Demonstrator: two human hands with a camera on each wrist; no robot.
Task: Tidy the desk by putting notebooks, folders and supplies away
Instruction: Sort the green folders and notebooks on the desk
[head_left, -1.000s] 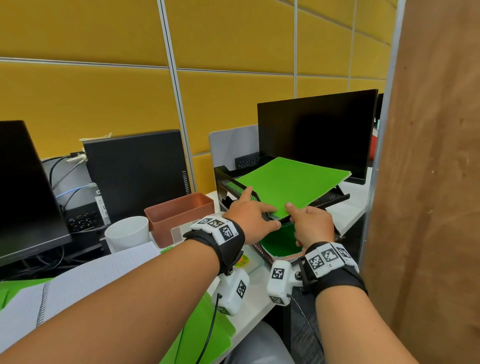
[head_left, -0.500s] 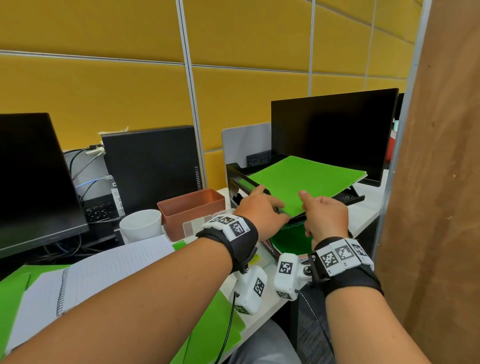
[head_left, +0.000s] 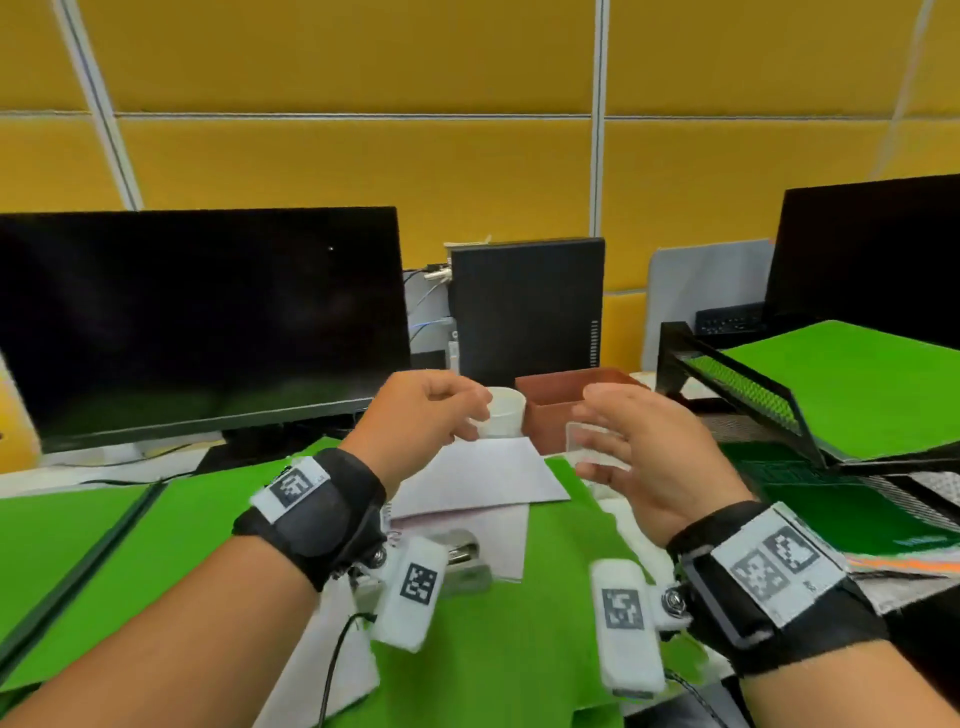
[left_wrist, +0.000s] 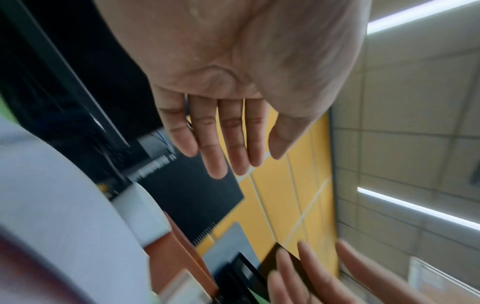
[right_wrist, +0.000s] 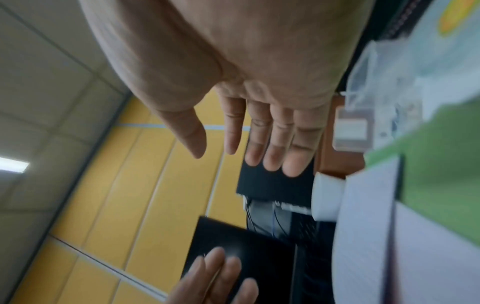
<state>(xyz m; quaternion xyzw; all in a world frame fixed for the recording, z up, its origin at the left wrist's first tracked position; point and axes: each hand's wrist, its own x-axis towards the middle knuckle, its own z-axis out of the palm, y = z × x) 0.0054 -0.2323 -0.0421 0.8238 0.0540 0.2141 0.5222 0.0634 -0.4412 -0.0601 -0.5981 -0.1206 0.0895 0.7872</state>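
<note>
Both hands hover empty w/ relaxed fingers: left hand, right hand. Below lie an open white lined spiral notebook and flat green folders. Best to close notebook first, then lift w/ both hands.

The head view looks forward and down over both wrists at the desk, while each wrist view sits close under its palm looking along the fingers, and all three share the white cup and brown box.
</note>
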